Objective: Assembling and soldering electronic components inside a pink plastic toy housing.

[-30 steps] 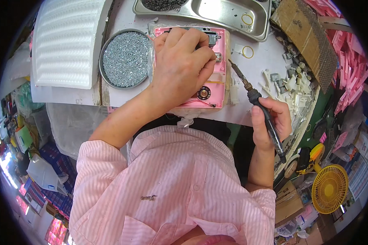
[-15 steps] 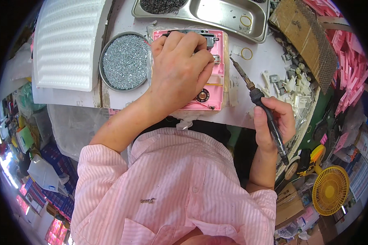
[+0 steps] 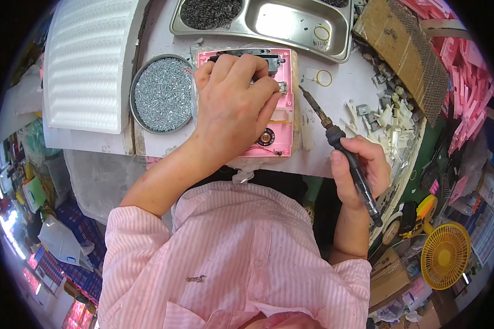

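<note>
My left hand (image 3: 233, 107) stays pressed flat on the pink plastic casing (image 3: 282, 109); my right hand (image 3: 362, 170), gripping the dark-handled soldering iron (image 3: 340, 145), has barely shifted, so work is paused.

On the table there is one pink plastic housing (image 3: 280, 118), one soldering iron (image 3: 340, 151), one round tin of screws (image 3: 162, 93) and one steel tray (image 3: 269, 22) — it has three compartments. Two yellow rings (image 3: 323, 78) are visible, one of them inside the tray. One white ribbed panel (image 3: 85, 60) lies at the left edge.
</note>
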A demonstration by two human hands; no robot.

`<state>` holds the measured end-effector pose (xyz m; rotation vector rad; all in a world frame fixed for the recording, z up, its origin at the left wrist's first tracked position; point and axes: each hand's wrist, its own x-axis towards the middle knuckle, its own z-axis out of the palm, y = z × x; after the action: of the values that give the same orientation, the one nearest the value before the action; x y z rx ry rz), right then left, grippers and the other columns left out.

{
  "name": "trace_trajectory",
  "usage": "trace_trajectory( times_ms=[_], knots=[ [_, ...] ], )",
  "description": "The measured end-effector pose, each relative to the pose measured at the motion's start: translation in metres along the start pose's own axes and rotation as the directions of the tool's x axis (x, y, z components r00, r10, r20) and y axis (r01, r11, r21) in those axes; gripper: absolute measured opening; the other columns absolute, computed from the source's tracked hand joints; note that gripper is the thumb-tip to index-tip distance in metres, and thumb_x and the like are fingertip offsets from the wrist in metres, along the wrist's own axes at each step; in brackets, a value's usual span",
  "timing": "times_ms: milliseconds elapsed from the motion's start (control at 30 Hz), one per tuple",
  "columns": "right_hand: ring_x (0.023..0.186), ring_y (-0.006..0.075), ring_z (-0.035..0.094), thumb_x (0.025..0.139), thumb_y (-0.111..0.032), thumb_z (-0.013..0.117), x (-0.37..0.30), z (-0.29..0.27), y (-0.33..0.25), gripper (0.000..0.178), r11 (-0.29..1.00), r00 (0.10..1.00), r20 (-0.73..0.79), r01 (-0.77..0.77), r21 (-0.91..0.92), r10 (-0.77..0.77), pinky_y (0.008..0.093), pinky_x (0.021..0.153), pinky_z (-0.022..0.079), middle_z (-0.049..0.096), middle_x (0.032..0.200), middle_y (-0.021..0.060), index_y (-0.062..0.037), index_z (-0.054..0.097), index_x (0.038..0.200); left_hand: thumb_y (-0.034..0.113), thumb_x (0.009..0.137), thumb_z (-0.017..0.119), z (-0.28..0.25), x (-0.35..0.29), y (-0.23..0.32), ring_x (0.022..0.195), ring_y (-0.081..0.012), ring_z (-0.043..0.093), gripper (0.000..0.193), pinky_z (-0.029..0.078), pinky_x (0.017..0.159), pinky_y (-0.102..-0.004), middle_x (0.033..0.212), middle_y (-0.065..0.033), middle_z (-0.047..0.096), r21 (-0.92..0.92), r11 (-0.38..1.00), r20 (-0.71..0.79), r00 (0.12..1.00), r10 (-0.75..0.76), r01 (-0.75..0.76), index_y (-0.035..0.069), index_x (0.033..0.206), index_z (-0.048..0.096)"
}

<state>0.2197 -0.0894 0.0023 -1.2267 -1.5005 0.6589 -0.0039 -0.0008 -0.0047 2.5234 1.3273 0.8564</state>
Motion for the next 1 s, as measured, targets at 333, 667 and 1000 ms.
trace_trajectory(
  times_ms=[333, 667, 1000],
  knots=[
    [0.051, 0.008, 0.043, 0.08, -0.006, 0.079, 0.002, 0.008, 0.004, 0.022, 1.0, 0.999, 0.032, -0.006, -0.019, 0.006, 0.0232, 0.046, 0.03, 0.054, 0.063, 0.0007, 0.0004, 0.067, 0.097, 0.016, 0.076, 0.072, 0.01, 0.006, 0.003, 0.088, -0.0247, 0.053, 0.009, 0.036, 0.079, -0.0417, 0.092, -0.0034, 0.055, 0.039, 0.999, -0.028, 0.999, -0.034, 0.035, 0.012, 0.082, 0.067],
    [0.051, 0.009, 0.045, 0.08, -0.009, 0.08, 0.003, 0.01, 0.008, 0.022, 0.999, 0.999, 0.043, 0.012, -0.048, -0.01, 0.0237, 0.046, 0.032, 0.055, 0.064, 0.0013, -0.0007, 0.068, 0.096, 0.017, 0.074, 0.071, 0.008, 0.011, 0.008, 0.086, -0.025, 0.05, 0.008, 0.036, 0.078, -0.0427, 0.089, -0.003, 0.051, 0.078, 0.996, -0.004, 0.999, -0.047, 0.047, 0.013, 0.079, 0.066],
    [0.053, 0.0075, 0.048, 0.08, -0.007, 0.08, 0.005, 0.011, 0.005, 0.021, 0.998, 0.998, 0.063, -0.019, -0.059, 0.023, 0.0217, 0.048, 0.035, 0.063, 0.07, 0.0033, -0.0007, 0.068, 0.096, 0.017, 0.074, 0.071, 0.007, 0.012, 0.009, 0.084, -0.0242, 0.049, 0.008, 0.035, 0.078, -0.0429, 0.088, -0.0023, 0.049, 0.088, 0.995, 0.007, 0.999, -0.045, 0.044, 0.014, 0.078, 0.066]
  ],
)
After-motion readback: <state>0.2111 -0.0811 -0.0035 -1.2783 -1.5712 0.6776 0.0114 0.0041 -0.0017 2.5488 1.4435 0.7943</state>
